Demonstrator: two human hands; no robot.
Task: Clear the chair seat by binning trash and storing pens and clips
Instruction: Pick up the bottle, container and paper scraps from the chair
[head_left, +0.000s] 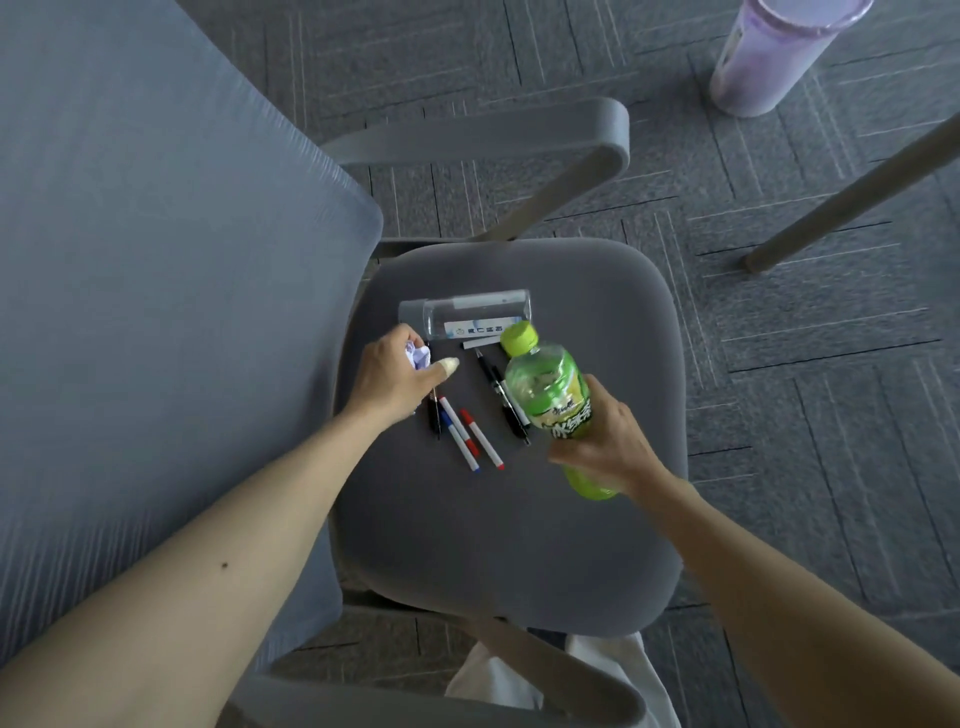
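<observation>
While the head view looks down on the chair seat (519, 545), a clear pen case (465, 314) lies across it and serves me as landmark. Just beside the left end of this case, the left hand (395, 376) has its fingers curled round a crumpled paper (418, 356). It is soft and almost without weight, I judge, so a loose fist is enough. Close to the right end of the case, the right hand (605, 439) grips a green bottle (548, 395) round its lower body, lifted and tilted, the cap toward the case. Its plastic looks thin and smooth: probably light, easy to dent, a little slippery on the label, so the middle is the good place to hold. On the near side of the case lie two white markers (460, 434) and black pens (506, 402), stiff, thin, ready to roll; pinch them at mid-length. Well beyond the case, on the floor, stands a lilac bin (769, 57).
</observation>
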